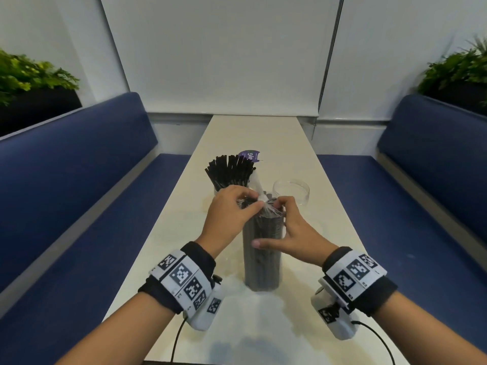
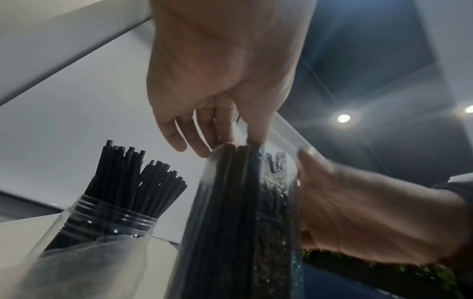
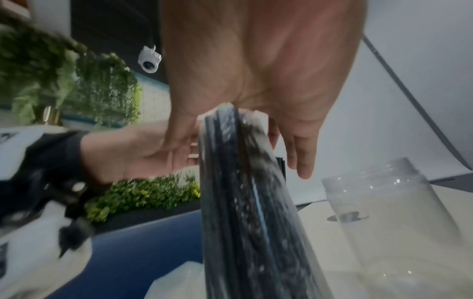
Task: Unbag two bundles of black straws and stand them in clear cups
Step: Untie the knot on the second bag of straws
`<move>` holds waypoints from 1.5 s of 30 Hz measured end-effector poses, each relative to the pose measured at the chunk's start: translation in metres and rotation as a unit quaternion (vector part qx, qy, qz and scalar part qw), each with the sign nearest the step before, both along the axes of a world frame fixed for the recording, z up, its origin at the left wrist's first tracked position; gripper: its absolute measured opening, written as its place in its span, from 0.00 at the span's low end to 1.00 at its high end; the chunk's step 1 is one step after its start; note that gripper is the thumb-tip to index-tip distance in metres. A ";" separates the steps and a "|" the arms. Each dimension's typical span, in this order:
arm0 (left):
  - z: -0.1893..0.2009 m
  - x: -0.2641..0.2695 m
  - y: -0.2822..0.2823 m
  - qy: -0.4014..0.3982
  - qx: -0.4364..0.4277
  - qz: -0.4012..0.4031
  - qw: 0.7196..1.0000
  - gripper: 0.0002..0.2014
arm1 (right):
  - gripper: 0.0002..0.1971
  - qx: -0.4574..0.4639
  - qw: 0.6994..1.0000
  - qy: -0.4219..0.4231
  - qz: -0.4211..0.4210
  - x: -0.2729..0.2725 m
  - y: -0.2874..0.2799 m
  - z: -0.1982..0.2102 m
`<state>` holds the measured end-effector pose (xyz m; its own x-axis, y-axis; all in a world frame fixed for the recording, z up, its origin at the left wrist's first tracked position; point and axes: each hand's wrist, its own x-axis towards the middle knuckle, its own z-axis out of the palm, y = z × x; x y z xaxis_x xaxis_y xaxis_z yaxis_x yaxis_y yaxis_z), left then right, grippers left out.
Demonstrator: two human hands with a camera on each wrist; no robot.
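A bundle of black straws in a clear bag (image 1: pixel 262 254) stands upright on the table's middle. My left hand (image 1: pixel 250 205) pinches the bag's twisted top from the left. My right hand (image 1: pixel 276 208) curls its fingers over the top from the right, thumb lying across the bundle's near side. Behind, a clear cup (image 2: pixel 110 218) holds loose black straws (image 1: pixel 229 172). An empty clear cup (image 1: pixel 291 191) stands to the right of the bundle. The wrist views show the bagged bundle (image 2: pixel 243 212) (image 3: pixel 243 192) under the left hand (image 2: pixel 217 101) and right hand (image 3: pixel 256 70), with the empty cup (image 3: pixel 384 212) close by.
The narrow pale table (image 1: pixel 250 133) runs away from me between two blue benches (image 1: pixel 79 167) (image 1: pixel 427 159). A purple label (image 1: pixel 250 155) shows behind the filled cup. Crumpled clear plastic (image 2: pixel 89 263) lies at that cup's foot. Planters with green plants (image 1: pixel 29 72) top both bench backs.
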<state>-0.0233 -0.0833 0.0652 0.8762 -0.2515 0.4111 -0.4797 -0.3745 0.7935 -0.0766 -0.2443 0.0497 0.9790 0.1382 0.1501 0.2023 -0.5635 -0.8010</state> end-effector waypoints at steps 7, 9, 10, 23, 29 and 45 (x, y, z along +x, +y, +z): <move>-0.007 0.001 0.001 -0.043 0.015 0.005 0.999 0.08 | 0.10 -0.086 0.986 -0.135 -0.035 0.017 -0.005 0.032; -0.009 0.001 -0.001 -0.081 0.032 0.010 0.996 0.09 | 0.10 -0.113 0.984 -0.134 -0.044 0.023 0.000 0.037; -0.010 0.001 -0.001 -0.099 0.041 0.015 0.994 0.09 | 0.09 -0.119 0.983 -0.133 -0.050 0.025 0.002 0.039; -0.015 0.003 -0.001 -0.162 0.032 0.037 0.986 0.05 | 0.10 -0.104 0.991 -0.060 -0.049 0.034 0.010 0.056; -0.018 0.002 -0.002 -0.138 -0.015 0.010 0.990 0.04 | 0.09 -0.082 0.987 -0.104 -0.086 0.028 0.013 0.046; -0.013 0.004 0.010 0.006 -0.112 -0.053 0.992 0.06 | 0.06 0.072 0.984 -0.132 -0.094 0.034 0.012 0.028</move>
